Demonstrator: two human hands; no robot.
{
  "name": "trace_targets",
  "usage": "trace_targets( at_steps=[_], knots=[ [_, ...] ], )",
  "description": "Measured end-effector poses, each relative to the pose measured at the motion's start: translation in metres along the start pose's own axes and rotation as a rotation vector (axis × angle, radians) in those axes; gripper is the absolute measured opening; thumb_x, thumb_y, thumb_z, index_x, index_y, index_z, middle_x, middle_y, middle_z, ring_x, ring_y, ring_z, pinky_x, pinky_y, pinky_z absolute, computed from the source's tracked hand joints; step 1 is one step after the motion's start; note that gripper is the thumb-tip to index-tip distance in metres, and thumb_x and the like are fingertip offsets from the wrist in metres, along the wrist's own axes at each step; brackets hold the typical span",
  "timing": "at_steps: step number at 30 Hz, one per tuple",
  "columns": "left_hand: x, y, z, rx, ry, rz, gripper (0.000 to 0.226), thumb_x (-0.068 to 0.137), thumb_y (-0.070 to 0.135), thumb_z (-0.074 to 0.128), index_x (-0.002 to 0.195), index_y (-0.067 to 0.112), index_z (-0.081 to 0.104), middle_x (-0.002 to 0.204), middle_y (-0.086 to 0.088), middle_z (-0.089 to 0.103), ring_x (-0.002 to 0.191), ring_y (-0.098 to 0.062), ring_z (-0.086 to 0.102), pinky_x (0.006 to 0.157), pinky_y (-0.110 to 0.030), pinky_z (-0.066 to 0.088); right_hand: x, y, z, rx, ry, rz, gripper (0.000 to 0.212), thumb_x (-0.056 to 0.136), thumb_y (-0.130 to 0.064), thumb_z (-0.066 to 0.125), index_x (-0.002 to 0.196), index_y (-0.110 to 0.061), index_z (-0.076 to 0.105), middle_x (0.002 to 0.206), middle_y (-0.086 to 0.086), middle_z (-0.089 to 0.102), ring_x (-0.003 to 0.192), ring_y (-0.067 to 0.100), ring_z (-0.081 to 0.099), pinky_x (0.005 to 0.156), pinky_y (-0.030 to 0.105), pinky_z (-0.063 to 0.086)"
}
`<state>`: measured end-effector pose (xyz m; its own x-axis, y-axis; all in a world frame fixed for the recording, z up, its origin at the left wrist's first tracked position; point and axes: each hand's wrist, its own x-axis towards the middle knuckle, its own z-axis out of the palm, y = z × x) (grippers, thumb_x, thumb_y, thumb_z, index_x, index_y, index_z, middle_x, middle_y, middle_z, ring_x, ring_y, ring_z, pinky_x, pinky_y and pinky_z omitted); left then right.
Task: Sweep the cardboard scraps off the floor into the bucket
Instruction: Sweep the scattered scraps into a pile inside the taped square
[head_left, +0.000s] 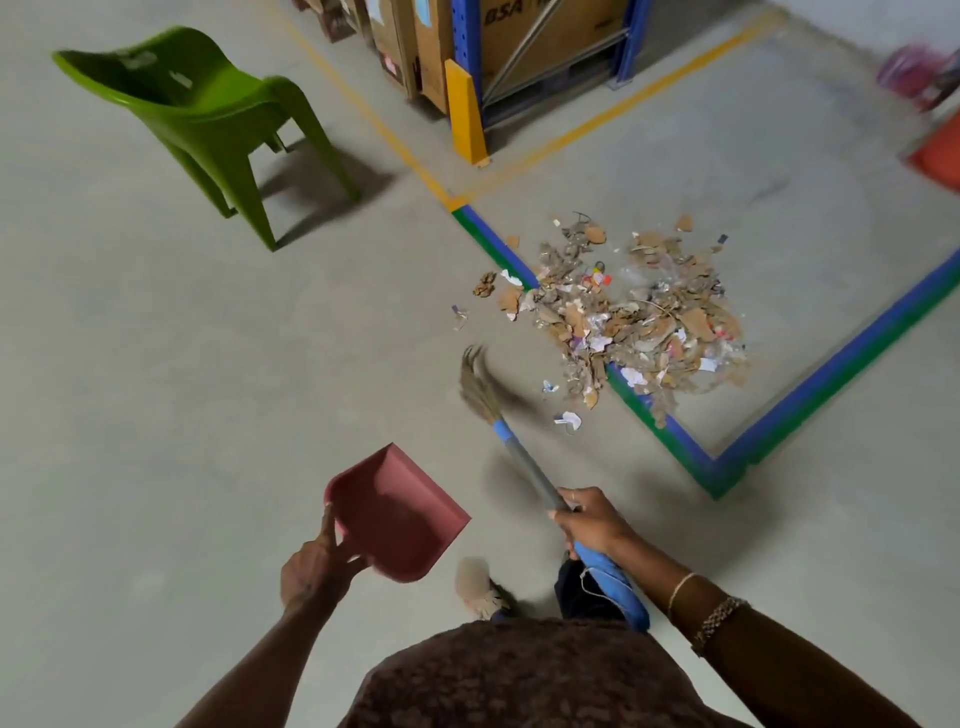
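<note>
1 pile of cardboard scraps (639, 312) is lying on the floor (208, 389) ahead, across the tape line (810, 410). Your right grip (587, 525) is curling round the broom (524, 462), and your left grip (311, 566) is pinching the dustpan (400, 514). You are likely approaching; the next move is calling for lowering the dustpan beside the pile. Bucket: cannot tell.

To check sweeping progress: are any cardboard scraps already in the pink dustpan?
No, the dustpan in the left hand is bare inside; the scraps lie piled on the floor.
</note>
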<state>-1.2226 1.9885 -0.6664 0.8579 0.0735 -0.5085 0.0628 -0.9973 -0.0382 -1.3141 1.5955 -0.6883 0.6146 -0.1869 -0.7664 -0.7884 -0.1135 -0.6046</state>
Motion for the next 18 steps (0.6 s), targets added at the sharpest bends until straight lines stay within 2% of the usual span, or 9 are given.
trace_targets(
  at_steps=[3, 5, 7, 9, 13, 18],
  knots=[
    [-0.004, -0.017, 0.002, 0.008, -0.003, -0.026, 0.109, 0.076, 0.079, 0.059, 0.158, 0.035, 0.002, 0.094, -0.006, 0.073, 0.088, -0.030, 0.069, 0.065, -0.033, 0.045, 0.006, 0.006, 0.047, -0.062, -0.107, 0.042, 0.051, 0.094, -0.003, 0.059, 0.144, -0.008, 0.048, 0.059, 0.013, 0.053, 0.039, 0.019, 0.051, 0.041, 0.029, 0.045],
    [-0.009, -0.027, 0.003, 0.009, -0.003, -0.032, 0.110, 0.075, 0.080, 0.058, 0.158, 0.036, 0.002, 0.095, -0.006, 0.073, 0.088, -0.030, 0.069, 0.065, -0.033, 0.045, 0.016, 0.010, 0.074, -0.091, -0.146, 0.088, 0.052, 0.093, -0.006, 0.062, 0.143, -0.009, 0.048, 0.058, 0.012, 0.056, 0.037, 0.019, 0.051, 0.039, 0.028, 0.044],
    [-0.014, -0.037, 0.004, 0.007, -0.003, -0.039, 0.110, 0.074, 0.080, 0.060, 0.158, 0.037, 0.002, 0.096, -0.007, 0.074, 0.088, -0.030, 0.070, 0.065, -0.033, 0.044, 0.027, 0.016, 0.091, -0.135, -0.161, 0.115, 0.042, 0.088, -0.013, 0.067, 0.128, -0.009, 0.056, 0.059, 0.012, 0.057, 0.036, 0.020, 0.052, 0.043, 0.030, 0.047],
    [-0.018, -0.045, 0.005, 0.002, 0.001, -0.054, 0.111, 0.073, 0.081, 0.060, 0.158, 0.038, 0.003, 0.095, -0.006, 0.074, 0.087, -0.030, 0.070, 0.064, -0.033, 0.045, 0.035, 0.021, 0.098, -0.154, -0.155, 0.147, 0.034, 0.079, -0.017, 0.067, 0.108, 0.001, 0.061, 0.062, 0.012, 0.056, 0.038, 0.023, 0.054, 0.049, 0.037, 0.051],
    [-0.025, -0.055, 0.008, -0.010, 0.015, -0.070, 0.111, 0.072, 0.081, 0.060, 0.157, 0.039, 0.003, 0.088, -0.006, 0.073, 0.081, -0.029, 0.070, 0.061, -0.032, 0.045, 0.038, 0.033, 0.080, -0.096, -0.050, 0.195, 0.020, 0.078, -0.009, 0.062, 0.091, 0.006, 0.061, 0.062, 0.013, 0.053, 0.037, 0.025, 0.056, 0.044, 0.032, 0.048],
    [-0.027, -0.048, 0.010, 0.032, 0.012, -0.020, 0.111, 0.074, 0.080, 0.060, 0.158, 0.035, 0.004, 0.089, -0.004, 0.073, 0.082, -0.027, 0.070, 0.060, -0.031, 0.044, 0.046, 0.051, 0.012, -0.034, 0.187, 0.193, 0.016, 0.074, -0.012, 0.067, 0.070, 0.003, 0.064, 0.048, 0.011, 0.056, 0.042, 0.029, 0.062, 0.046, 0.042, 0.055]
  ],
)
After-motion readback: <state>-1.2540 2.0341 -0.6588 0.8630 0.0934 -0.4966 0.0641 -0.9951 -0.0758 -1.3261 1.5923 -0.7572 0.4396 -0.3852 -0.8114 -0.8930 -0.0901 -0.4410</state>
